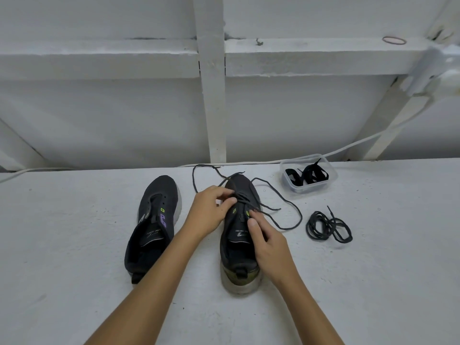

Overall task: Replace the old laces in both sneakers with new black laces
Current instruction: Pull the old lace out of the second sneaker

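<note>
White-painted and rough, the counter (74, 245) fills the lower half of the head view, with a white wall of beams above it. Two dark sneakers stand side by side at centre, toes pointing away. The left sneaker (151, 225) has bare eyelets and carries no lace. The right sneaker (240, 235) has a thin dark lace (291, 207) threaded through its upper eyelets, loose ends looping over the counter past the toe and out to the right. The left hand (211, 210) pinches this lace at the middle of the shoe, its grip grasping the strand between thumb and fingertips. The right hand (268, 242) rests on the right side of the tongue, thumb and forefinger pinching the lace near a green eyelet. To the right of the shoes lies a coiled bundle of dark lace (329, 226). Further up, a clear plastic tub (307, 186) holds flat black laces (315, 174). A white cable (361, 143) runs along the wall's base.
</note>
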`<state>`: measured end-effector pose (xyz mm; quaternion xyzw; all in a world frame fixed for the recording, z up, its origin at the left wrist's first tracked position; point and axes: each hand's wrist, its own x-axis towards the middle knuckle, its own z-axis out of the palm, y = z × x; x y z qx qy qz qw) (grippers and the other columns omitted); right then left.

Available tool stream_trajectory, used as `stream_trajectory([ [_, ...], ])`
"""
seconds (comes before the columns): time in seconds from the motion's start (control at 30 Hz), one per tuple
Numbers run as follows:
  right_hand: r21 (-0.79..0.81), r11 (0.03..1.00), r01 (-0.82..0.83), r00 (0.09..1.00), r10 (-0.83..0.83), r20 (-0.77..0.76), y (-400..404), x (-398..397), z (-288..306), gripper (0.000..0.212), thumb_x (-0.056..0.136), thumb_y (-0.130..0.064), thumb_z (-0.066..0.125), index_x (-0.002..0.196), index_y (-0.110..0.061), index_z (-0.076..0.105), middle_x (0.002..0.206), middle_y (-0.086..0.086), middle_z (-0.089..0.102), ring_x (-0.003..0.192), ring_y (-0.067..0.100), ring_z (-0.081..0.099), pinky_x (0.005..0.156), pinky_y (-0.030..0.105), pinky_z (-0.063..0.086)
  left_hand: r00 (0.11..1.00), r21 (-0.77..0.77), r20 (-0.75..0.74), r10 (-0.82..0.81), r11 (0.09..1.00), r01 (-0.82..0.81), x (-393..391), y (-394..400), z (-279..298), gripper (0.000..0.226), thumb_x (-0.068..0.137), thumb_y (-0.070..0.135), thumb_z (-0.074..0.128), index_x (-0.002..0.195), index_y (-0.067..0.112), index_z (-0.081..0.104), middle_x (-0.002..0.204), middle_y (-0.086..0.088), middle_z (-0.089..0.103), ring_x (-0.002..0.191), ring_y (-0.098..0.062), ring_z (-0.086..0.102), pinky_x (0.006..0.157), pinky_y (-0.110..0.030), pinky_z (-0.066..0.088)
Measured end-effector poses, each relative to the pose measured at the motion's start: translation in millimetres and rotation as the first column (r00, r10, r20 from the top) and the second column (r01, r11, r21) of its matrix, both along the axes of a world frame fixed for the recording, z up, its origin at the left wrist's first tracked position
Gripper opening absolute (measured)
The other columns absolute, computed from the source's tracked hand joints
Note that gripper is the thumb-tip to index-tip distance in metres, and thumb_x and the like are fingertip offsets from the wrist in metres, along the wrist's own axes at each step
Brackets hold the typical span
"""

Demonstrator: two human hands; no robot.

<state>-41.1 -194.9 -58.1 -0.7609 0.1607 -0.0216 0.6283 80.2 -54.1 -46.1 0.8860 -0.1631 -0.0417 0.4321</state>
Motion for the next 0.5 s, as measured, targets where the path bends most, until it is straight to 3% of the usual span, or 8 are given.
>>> stream_trajectory([
  [0.1, -0.005, 1.000, -0.009, 1.000, 0.009, -0.005, 0.0, 0.5, -1.1, 0.036, 0.103, -0.042, 0.053, 0.137, -0.036, 0.060, 0.137, -0.028, 0.056, 0.127, -0.018, 0.046, 0.107, 0.008, 0.036, 0.994, 0.005, 0.100, 0.052, 0.999, -0.052, -1.6, -2.1, -1.4, 0.009, 0.094, 0.021, 0.066, 0.098, 0.019, 0.074, 0.089, 0.012, 0.070, 0.087, -0.007, 0.065, 0.081, -0.024, 0.051],
  [0.23, -0.028, 0.999, -0.024, 0.999, 0.023, -0.022, -1.0, 1.1, 0.4, 0.042, 0.101, -0.046, 0.053, 0.141, -0.035, 0.057, 0.150, -0.020, 0.047, 0.140, -0.008, 0.038, 0.108, 0.007, 0.027, 0.987, 0.288, 0.131, -0.093, 0.956, 0.052, 9.6, -8.6, 9.8, 0.015, 0.105, 0.026, 0.044, 0.105, 0.013, 0.051, 0.083, -0.003, 0.067, 0.077, -0.027, 0.062, 0.074, -0.041, 0.048],
  [0.3, -0.020, 1.000, -0.017, 1.000, 0.017, -0.025, -1.1, 1.0, 1.6, 0.041, 0.101, -0.046, 0.053, 0.141, -0.036, 0.058, 0.151, -0.018, 0.048, 0.139, -0.007, 0.039, 0.108, 0.007, 0.027, 0.993, 0.231, 0.061, -0.104, 0.969, 0.088, 13.5, -6.4, 11.8, 0.014, 0.104, 0.028, 0.046, 0.106, 0.016, 0.052, 0.089, -0.001, 0.067, 0.082, -0.021, 0.063, 0.076, -0.033, 0.050],
  [0.4, -0.014, 1.000, -0.005, 1.000, 0.005, -0.024, -0.8, 0.8, 1.3, 0.041, 0.102, -0.046, 0.052, 0.141, -0.035, 0.058, 0.151, -0.017, 0.049, 0.139, -0.006, 0.040, 0.109, 0.010, 0.029, 0.997, 0.055, -0.056, -0.059, 0.997, 0.062, 11.8, 1.4, 8.7, 0.007, 0.097, 0.028, 0.063, 0.102, 0.023, 0.063, 0.095, 0.011, 0.068, 0.088, 0.005, 0.061, 0.076, -0.006, 0.044],
  [0.5, -0.016, 1.000, -0.009, 1.000, 0.009, -0.028, 0.5, 0.6, 1.9, 0.041, 0.102, -0.046, 0.051, 0.141, -0.035, 0.057, 0.152, -0.019, 0.048, 0.138, -0.008, 0.039, 0.103, 0.002, 0.027, 0.999, 0.007, -0.047, -0.005, 1.000, 0.005, 12.5, 4.0, 9.0, 0.005, 0.099, 0.019, 0.058, 0.097, 0.022, 0.062, 0.092, 0.007, 0.072, 0.087, -0.001, 0.066, 0.077, -0.011, 0.047],
])
